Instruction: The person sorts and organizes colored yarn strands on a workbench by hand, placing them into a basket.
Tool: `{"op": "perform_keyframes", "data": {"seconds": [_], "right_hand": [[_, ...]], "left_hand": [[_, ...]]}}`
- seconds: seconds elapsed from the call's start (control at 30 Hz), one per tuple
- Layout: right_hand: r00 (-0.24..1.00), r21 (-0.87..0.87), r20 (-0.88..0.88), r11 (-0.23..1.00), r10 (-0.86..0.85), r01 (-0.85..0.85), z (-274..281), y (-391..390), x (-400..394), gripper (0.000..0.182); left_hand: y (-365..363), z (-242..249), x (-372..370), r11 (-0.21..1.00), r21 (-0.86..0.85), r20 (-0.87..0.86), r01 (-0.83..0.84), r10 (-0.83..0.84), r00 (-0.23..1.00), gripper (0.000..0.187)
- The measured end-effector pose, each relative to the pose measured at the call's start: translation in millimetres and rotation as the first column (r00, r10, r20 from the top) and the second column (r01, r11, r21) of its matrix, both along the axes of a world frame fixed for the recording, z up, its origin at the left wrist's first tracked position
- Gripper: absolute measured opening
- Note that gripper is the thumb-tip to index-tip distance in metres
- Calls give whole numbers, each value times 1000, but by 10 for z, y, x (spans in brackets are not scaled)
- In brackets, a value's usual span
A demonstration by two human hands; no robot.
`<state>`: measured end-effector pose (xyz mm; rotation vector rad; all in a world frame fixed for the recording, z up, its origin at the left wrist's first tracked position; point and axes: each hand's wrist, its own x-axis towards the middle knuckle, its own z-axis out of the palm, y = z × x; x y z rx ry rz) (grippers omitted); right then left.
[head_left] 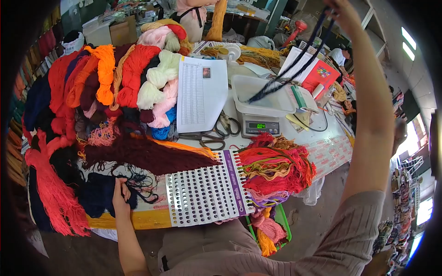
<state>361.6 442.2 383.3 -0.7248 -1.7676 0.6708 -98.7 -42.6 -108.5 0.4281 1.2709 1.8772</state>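
Observation:
My right hand (341, 10) is raised high at the upper right, closed on a long loop of navy yarn (301, 64). The yarn's lower end hangs into a clear plastic tray (239, 87) on a digital scale (261, 125), whose display reads 0.04. Low on the left, my left hand (120, 197) lies at the edge of a navy yarn skein (94, 198), fingers loosely bent with nothing plainly gripped. A punched white card (202, 193) with a purple strip lies before me, many-coloured yarn strands (276, 165) tied along its right side. Maroon yarn (142, 154) lies above the card.
Piled skeins (106, 73) cover the table's left side. Scissors (202, 137) lie beside a printed sheet (202, 92). Right of the tray are a red booklet (317, 78) and a cable. Under the table edge stands a green basket (283, 221) with yarn. Another person (191, 16) stands across the table.

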Motion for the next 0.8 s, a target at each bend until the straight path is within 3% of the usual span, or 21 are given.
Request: {"op": "perform_keyframes", "data": {"seconds": [0.03,0.1,0.13,0.17,0.2,0.23,0.27,0.3,0.33,0.4,0.43,0.5,0.57,0.63,0.67,0.7,0.73,0.77,0.8], "right_hand": [[982,-14,112,988,154,-153,-258,419,183,26],[916,135,399,991,-43,-13,-963,107,-89,26],[969,-153,248,988,21,17,-1285,-150,-228,28],[891,-13,452,999,40,-38,-1633,-221,-194,27],[901,-80,409,989,143,-121,-2145,-149,-130,27],[769,-61,625,990,136,-125,-2501,-250,-94,25],[532,296,843,893,-77,-340,-3110,29,85,21],[510,-58,859,998,37,26,-3324,-540,-4,19],[432,-217,899,935,79,281,-3438,-937,-92,20],[469,174,851,969,-238,176,-3817,-1324,50,24],[470,174,850,968,-240,180,-3803,-1530,27,24],[710,217,617,940,-340,262,-3729,-1916,-49,25],[814,135,557,985,-163,105,-3820,-2206,-152,25],[907,-78,403,992,122,-99,-3667,-2796,-535,22],[901,-115,367,973,230,-202,-3735,-2994,-671,21],[891,-342,254,896,377,-282,-3612,-3265,-848,20],[884,-364,148,855,444,-369,-3637,-3458,-1001,19],[848,-276,174,852,500,-445,-3681,-3563,-1139,19],[840,-389,100,798,534,-460,-3666,-3700,-1251,19]], "left_hand": [[-3,5,-3,1000,-1,-5,3,-3,1000,32],[-12,17,7,1000,9,-6,0,0,1000,32],[-18,21,9,1000,15,-2,14,-13,1000,32],[-20,21,-2,999,20,0,29,-29,1000,32],[-38,-20,-31,997,46,-4,54,-54,999,32],[-58,-17,-49,997,50,-9,51,-50,999,32],[-74,-17,-57,991,102,-22,90,-89,996,32],[-80,-17,-55,980,153,-37,131,-126,991,32],[-76,46,-14,979,157,-36,128,-124,992,32],[-69,319,124,976,190,102,107,-128,987,33],[-75,414,172,950,281,175,138,-192,966,34],[-81,525,259,953,250,138,170,-209,968,35],[-55,648,451,937,242,51,252,-272,961,38],[50,873,822,945,158,-68,285,-278,958,37],[110,887,961,941,100,-168,322,-303,938,35],[182,875,1085,943,47,-429,331,-280,859,34],[250,1002,1308,935,69,-445,349,-284,849,34],[290,1084,1418,902,60,-503,427,-342,794,35],[325,1050,1504,871,79,-513,485,-381,769,36]]}}
